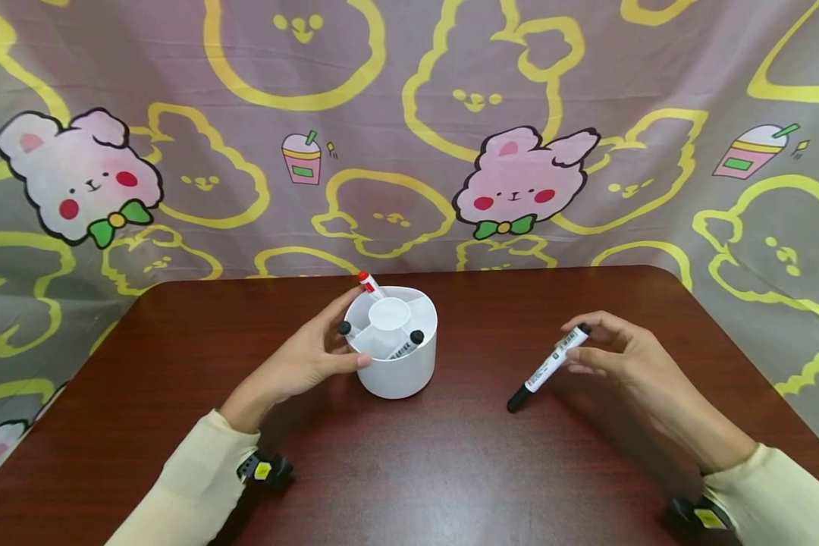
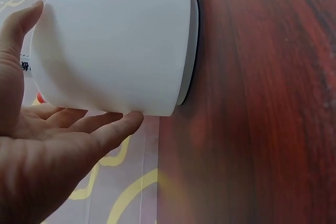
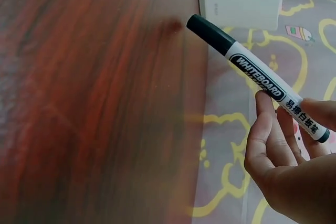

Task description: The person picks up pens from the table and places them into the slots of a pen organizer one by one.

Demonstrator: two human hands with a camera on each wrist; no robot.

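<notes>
A white round pen holder (image 1: 401, 378) with compartments around a central cup stands on the table. My left hand (image 1: 303, 355) grips its left side, thumb at the near rim and fingers around the far side; in the left wrist view the holder's smooth wall (image 2: 115, 45) hides part of the fingers. Inside it lean a red-tipped marker (image 1: 371, 285) and two black-ended ones, one at the left (image 1: 345, 328) and one at the near right (image 1: 406, 346). Right of the holder, my right hand (image 1: 631, 364) pinches a whiteboard marker (image 3: 262, 80) near its rear end, black cap slanting down-left.
The dark reddish wooden table (image 1: 437, 470) has a rounded far right corner. Behind it hangs a patterned cloth (image 1: 382, 136) with yellow outlines and cartoon rabbits. Dark straps with yellow tags sit at the left wrist (image 1: 265, 469) and the right wrist (image 1: 706, 518).
</notes>
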